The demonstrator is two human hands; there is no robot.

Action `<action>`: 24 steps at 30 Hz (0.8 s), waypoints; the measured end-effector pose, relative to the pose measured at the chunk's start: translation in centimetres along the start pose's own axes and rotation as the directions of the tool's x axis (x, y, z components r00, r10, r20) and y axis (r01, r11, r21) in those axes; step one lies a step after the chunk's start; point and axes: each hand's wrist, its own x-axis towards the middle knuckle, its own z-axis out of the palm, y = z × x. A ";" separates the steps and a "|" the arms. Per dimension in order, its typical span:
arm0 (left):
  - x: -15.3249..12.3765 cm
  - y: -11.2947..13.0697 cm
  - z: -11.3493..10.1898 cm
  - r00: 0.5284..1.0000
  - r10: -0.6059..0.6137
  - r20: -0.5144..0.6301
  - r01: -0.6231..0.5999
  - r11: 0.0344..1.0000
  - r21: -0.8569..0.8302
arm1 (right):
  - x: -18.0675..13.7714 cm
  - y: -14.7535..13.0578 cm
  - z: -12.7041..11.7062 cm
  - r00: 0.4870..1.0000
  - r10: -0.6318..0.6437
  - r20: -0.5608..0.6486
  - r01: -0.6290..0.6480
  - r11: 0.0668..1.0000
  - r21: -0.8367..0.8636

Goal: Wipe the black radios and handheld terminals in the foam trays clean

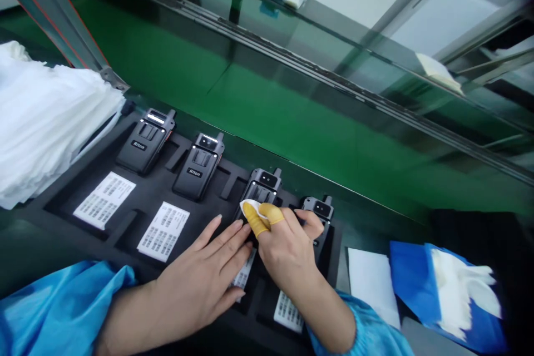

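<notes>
My right hand (pixel 287 245), with yellow finger cots on thumb and forefinger, pinches a small folded white cloth (pixel 252 203). The cloth is against the back of a black two-way radio (pixel 263 179), the third from the left in a black foam tray (pixel 104 242). Flat and outstretched, the fingers of my left hand (pixel 196 286) reach the lower end of that same radio and rest by it, holding nothing visible. Partly behind my right hand is another radio (pixel 321 208). Two more, a left radio (pixel 146 142) and a second radio (pixel 199 167), lie back side up.
White barcode label sheets, including a left sheet (pixel 104 200) and a second sheet (pixel 163 232), lie below the radios. A stack of white bags (pixel 50 117) stands at left. On the right are white paper (pixel 371 281) and a white glove (pixel 454 289) on blue material.
</notes>
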 end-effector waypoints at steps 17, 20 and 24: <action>-0.2 0.3 0.5 1.000 -0.012 0.007 0.012 1.000 0.004 | -0.4 -1.1 -0.4 0.996 0.088 0.000 -0.088 0.987 -0.137; -0.3 0.3 0.6 1.000 -0.017 0.003 0.017 1.000 0.003 | -1.2 -0.9 -0.7 0.994 0.106 -0.002 -0.105 0.981 -0.161; -0.5 0.3 0.7 1.000 -0.021 -0.013 0.021 1.000 -0.003 | -2.2 -1.0 -0.8 0.992 0.129 0.001 -0.126 0.975 -0.185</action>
